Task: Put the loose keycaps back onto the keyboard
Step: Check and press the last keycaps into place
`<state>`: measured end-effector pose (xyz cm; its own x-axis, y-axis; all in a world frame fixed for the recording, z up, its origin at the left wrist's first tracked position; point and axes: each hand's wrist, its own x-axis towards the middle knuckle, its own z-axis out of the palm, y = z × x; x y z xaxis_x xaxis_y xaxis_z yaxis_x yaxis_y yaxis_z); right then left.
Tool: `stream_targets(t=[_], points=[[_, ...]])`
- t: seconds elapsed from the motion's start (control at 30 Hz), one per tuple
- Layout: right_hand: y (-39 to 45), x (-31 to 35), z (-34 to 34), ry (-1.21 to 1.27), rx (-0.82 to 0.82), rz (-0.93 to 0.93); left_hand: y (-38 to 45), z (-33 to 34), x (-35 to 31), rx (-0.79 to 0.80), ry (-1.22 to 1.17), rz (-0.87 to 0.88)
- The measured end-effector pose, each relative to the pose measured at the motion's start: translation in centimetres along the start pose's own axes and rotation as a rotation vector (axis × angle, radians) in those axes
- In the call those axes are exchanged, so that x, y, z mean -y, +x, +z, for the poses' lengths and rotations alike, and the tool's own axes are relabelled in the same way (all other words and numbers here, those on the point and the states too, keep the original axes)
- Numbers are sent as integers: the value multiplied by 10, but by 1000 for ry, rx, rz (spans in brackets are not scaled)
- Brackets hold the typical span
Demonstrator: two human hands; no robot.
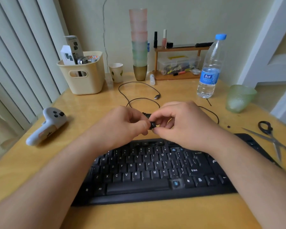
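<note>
Black keycap [153, 125] pinched between both hands, apparently above keyboard [155, 171].

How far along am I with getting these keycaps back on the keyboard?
Most of the keyboard already carries caps. Your left hand and right hand pinch one keycap above it. At least one empty switch right of the spacebar is left.

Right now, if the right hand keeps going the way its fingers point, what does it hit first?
The right hand points left, pinching a black keycap. Past the keycap, it would meet the left hand, whose fingers hold the same cap. Depth looks matched, though hard to confirm.
</note>
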<state>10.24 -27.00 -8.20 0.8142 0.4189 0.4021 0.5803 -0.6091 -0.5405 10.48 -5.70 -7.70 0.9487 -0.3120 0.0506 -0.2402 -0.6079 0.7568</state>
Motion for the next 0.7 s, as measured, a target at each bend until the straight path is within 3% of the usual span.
stream_targets(t=[0.13, 0.33, 0.5, 0.7], points=[[-4, 6, -12, -125, 96, 5, -2, 6, -3, 40, 50, 43], [-10, 21, -74, -241, 370, 211, -11, 22, -17, 58, 181, 250], [-66, 13, -123, -253, 458, 423, -21, 38, -35, 61, 278, 410], [-105, -7, -116, -261, 543, 542, -32, 62, -61, 151, 518, 575]])
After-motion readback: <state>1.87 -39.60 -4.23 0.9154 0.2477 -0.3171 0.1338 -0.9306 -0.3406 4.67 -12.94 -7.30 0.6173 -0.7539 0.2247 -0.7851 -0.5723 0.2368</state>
